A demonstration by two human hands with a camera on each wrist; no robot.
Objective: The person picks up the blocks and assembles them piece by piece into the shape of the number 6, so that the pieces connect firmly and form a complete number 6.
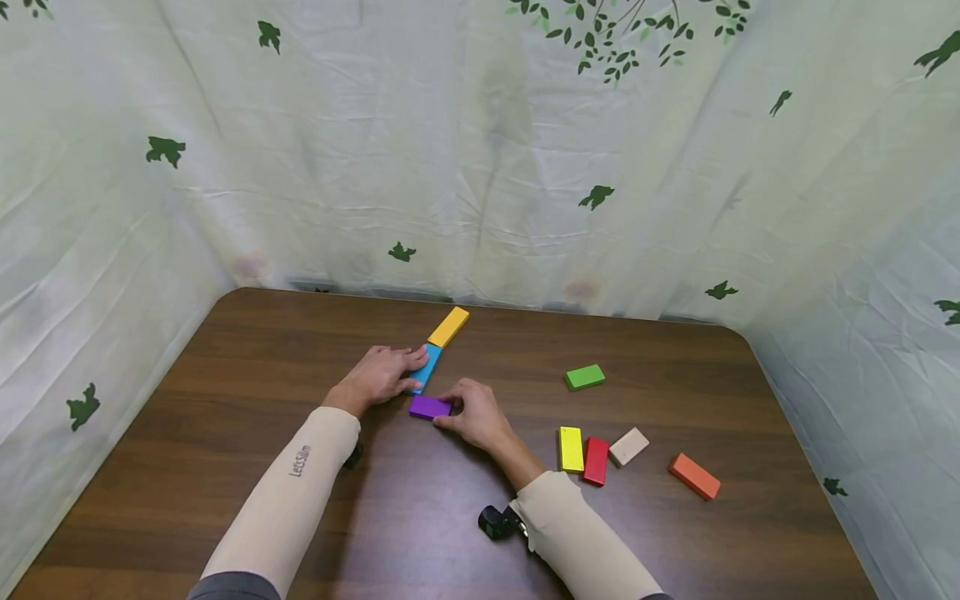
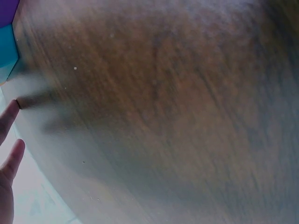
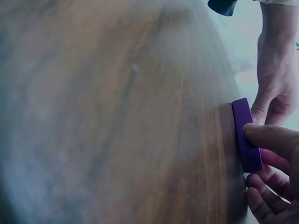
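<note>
A purple block (image 1: 430,407) lies flat on the table, its right end pinched between the thumb and fingers of my right hand (image 1: 477,414). In the right wrist view, the thumb presses one face of the purple block (image 3: 245,135). My left hand (image 1: 381,377) rests its spread thumb and fingertip on a blue block (image 1: 428,368), partly covering it. The blue block's lower end meets the purple block at an angle. At its upper end, a yellow-orange block (image 1: 449,327) continues the line. Only two extended fingers (image 2: 11,161) of the left hand show in the left wrist view.
To the right lie a green block (image 1: 585,377), a yellow block (image 1: 571,450), a red block (image 1: 596,461), a beige block (image 1: 629,447) and an orange block (image 1: 694,477). The brown table (image 1: 247,400) ends at a pale printed curtain (image 1: 487,167).
</note>
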